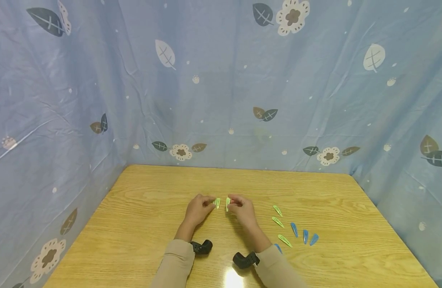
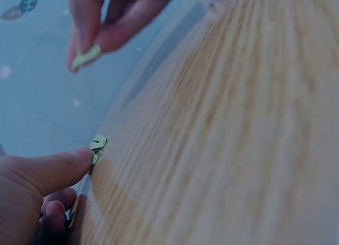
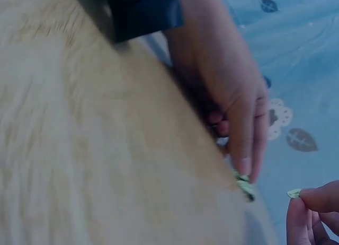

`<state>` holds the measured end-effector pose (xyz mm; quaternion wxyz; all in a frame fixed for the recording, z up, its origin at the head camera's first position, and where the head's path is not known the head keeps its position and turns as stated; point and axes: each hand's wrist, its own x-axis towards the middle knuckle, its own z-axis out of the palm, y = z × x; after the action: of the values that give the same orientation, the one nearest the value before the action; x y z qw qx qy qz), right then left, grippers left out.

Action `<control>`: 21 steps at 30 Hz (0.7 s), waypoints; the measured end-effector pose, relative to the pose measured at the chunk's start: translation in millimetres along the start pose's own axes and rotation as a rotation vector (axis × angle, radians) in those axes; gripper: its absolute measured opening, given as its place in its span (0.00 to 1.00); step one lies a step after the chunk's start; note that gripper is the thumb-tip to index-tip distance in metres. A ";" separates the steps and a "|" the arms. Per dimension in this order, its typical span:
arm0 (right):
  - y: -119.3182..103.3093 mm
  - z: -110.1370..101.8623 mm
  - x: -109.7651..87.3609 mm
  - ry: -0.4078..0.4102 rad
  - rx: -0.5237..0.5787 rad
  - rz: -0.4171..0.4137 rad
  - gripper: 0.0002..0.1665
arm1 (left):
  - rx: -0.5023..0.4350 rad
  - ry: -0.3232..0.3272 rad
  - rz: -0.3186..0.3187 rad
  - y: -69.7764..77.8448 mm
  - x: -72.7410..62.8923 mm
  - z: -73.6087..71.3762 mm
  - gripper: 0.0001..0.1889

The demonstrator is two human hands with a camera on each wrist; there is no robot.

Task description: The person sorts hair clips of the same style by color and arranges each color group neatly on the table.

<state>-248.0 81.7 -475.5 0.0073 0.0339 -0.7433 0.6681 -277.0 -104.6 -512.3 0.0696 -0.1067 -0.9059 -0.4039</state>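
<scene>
Small light green snap hair clips sit side by side on the wooden table, at the fingertips of my left hand. The left thumb and a finger pinch these clips at their left side; the left wrist view shows the thumb against the clips. To the right, my right hand pinches another green hair clip between thumb and fingers. That clip is raised off the table, apart from the left group. Fingers partly hide the clips in both hands.
On the table's right side lie loose green hair clips and several blue hair clips; one blue clip is partly hidden by the right forearm. A blue patterned curtain surrounds the wooden table at back and sides.
</scene>
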 end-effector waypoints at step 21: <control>25.8 26.0 30.4 0.073 -0.273 0.005 0.17 | 0.015 0.006 0.012 0.2 1.0 -1.2 0.14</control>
<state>-279.0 57.4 -502.3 0.0373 0.0067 -0.8266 0.5616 -277.9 -105.2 -511.2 0.0754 -0.1102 -0.9080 -0.3970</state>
